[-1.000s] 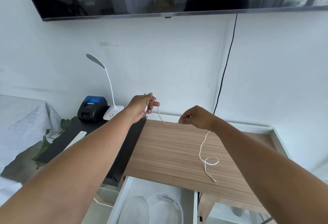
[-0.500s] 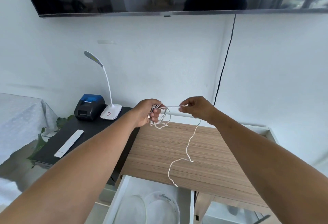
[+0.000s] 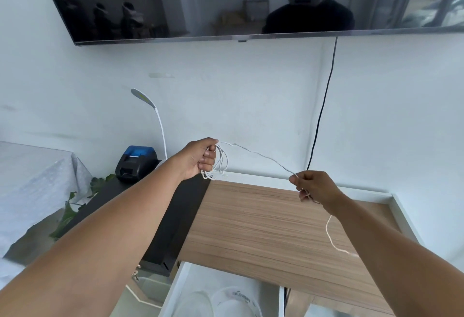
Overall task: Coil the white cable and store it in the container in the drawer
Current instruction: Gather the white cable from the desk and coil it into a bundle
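- Centre-left of frame: left hand (image 3: 198, 159) closed around several finished loops of the white cable (image 3: 261, 156), the loops hanging from the fist just above the far edge of the tabletop (image 3: 263, 223).
- Centre: one taut strand running from the left fist down and right to the other hand, clear of the tabletop.
- Centre-right: right hand (image 3: 313, 187) pinching that strand between thumb and fingertips, remaining fingers curled in.
- Lower right: loose tail dropping below the right hand, curving over the wood and passing behind the right forearm; its end hidden.
- Bottom centre: drawer (image 3: 180, 284) pulled open below the tabletop's front edge, clear round container (image 3: 233, 303) inside, only partly in view, no cable in it.
- Progress, as a judgement: coiling well under way, a few loops gathered, with the taut strand and hanging tail left to wind in.
- Left to do: gather the remaining length into the left-hand bundle, lower the bundle to the drawer, set it inside the container.
- Storage step not yet begun.
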The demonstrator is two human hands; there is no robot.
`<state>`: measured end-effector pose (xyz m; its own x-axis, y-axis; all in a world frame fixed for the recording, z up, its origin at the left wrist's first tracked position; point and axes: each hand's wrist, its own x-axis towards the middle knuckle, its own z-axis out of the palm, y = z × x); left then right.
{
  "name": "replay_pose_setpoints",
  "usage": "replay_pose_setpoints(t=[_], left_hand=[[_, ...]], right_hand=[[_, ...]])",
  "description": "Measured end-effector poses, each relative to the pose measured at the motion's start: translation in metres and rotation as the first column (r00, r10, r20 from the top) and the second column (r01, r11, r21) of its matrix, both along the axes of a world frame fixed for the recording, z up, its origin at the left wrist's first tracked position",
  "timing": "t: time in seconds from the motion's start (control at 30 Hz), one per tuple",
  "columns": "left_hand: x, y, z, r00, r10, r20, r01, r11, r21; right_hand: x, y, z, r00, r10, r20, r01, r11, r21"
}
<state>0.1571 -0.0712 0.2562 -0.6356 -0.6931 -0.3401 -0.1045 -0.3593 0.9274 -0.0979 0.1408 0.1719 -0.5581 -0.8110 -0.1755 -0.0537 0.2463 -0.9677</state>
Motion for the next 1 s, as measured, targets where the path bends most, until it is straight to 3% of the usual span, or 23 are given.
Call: replay_pose_setpoints(t=[0.1,0.2,0.3,0.37,0.5,0.63,0.8,1.0], left_hand=[[0.001,-0.006,0.001,0.992,0.107,-0.066,-0.105,0.994,0.036],[-0.001,-0.007,0.0,0.982,0.181,-0.061,-0.179,0.983,0.031],[-0.005,-0.005,-0.003,0.972,0.232,-0.043,-0.233,0.972,-0.013],[-0.007,-0.002,-0.004,0.972,0.233,-0.026,-0.234,0.97,-0.061],[-0.009,0.008,-0.008,0.988,0.148,-0.034,-0.152,0.977,-0.151],[-0.015,0.02,-0.019,0.995,0.094,-0.042,-0.101,0.978,-0.184],[-0.02,0.038,-0.038,0.996,-0.04,0.076,0.055,0.977,-0.205],[-0.024,0.042,-0.031,0.991,-0.123,0.059,0.128,0.988,-0.09]], right_hand=[[0.005,-0.001,-0.002,0.994,-0.1,-0.048,0.099,0.995,-0.034],[0.013,-0.011,0.004,0.941,-0.198,-0.274,0.185,0.98,-0.071],[0.027,-0.024,0.015,0.834,-0.02,-0.551,0.06,0.997,0.054],[0.037,-0.031,0.025,0.782,0.161,-0.602,-0.074,0.983,0.167],[0.054,-0.041,0.04,0.695,0.453,-0.558,-0.357,0.892,0.279],[0.068,-0.048,0.056,0.736,0.547,-0.4,-0.517,0.835,0.19],[0.069,-0.053,0.064,0.867,0.385,-0.316,-0.401,0.916,0.015],[0.057,-0.05,0.065,0.935,0.26,-0.243,-0.284,0.956,-0.069]])
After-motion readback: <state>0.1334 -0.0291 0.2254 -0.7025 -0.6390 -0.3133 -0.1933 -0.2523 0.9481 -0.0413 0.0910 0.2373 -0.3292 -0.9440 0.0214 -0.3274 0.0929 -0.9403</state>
